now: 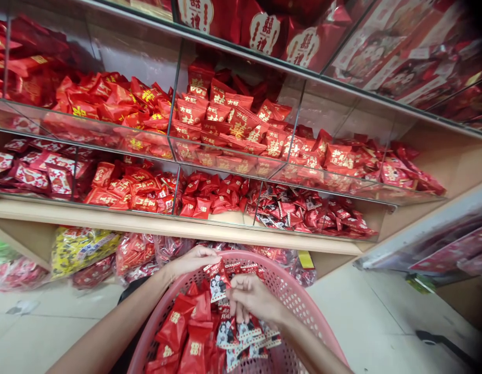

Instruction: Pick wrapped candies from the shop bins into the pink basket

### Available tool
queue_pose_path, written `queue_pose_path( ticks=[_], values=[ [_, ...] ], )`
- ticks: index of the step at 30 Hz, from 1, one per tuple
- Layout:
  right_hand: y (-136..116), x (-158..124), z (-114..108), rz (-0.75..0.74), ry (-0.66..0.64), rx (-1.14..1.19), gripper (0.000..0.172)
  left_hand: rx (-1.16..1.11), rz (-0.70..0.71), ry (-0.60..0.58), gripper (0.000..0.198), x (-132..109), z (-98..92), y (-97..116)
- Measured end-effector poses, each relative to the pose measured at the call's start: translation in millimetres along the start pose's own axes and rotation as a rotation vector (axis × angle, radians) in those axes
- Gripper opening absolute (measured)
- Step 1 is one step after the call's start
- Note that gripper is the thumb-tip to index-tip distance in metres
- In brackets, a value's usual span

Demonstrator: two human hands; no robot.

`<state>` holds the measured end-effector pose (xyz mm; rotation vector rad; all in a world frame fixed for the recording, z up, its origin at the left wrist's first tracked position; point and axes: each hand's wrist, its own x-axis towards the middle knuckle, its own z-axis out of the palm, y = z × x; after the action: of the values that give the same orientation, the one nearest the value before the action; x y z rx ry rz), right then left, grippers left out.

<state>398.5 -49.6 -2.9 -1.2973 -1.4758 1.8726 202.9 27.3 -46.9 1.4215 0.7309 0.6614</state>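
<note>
In the pink basket [309, 314], the right hand [250, 296] pinches a printed packet [217, 284]

I'm standing in a shop, judging by the shelving [108, 218]: clear dividers [175, 88] split it into bins, each heaped behind the front edge with small wrapped packets [241, 124], mostly red and grouped by design. Larger red bags [264, 36] with Chinese lettering line the shelf above. Beneath the lowest front edge sit bulging plastic bags [85, 246] of more stock, beside pale floor tiles [373, 322].
</note>
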Motion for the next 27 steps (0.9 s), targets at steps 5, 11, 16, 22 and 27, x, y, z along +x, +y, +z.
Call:
queue_pose_path(
  ticks=[5, 11, 16, 22, 27],
  values=[
    [-24.1, -38.7, -33.2, -0.091, 0.125, -0.001, 0.026, -0.047, -0.085, 0.042, 0.04, -7.6, 2.9, 11.5],
    [-2.4, -86.8, -56.3, -0.02, 0.245, 0.067, 0.033, 0.029, -0.071, 0.055, 0.038, -7.6, 2.1, 15.7],
    [37.4, -91.3, -23.4, 0.2, 0.1, 0.237, 0.037, 0.019, -0.06, 0.025, 0.036, -3.6, 2.3, 14.8],
    [56.8, -67.5, 8.1, 0.235, 0.05, 0.189, 0.037, 0.01, -0.065, 0.023, 0.035, -4.0, 2.8, 15.5],
    [59.2, -54.2, 15.7, 0.266, 0.097, 0.172, 0.04, -0.025, -0.069, 0.028, 0.034, -5.6, 2.4, 15.7]
  ],
)
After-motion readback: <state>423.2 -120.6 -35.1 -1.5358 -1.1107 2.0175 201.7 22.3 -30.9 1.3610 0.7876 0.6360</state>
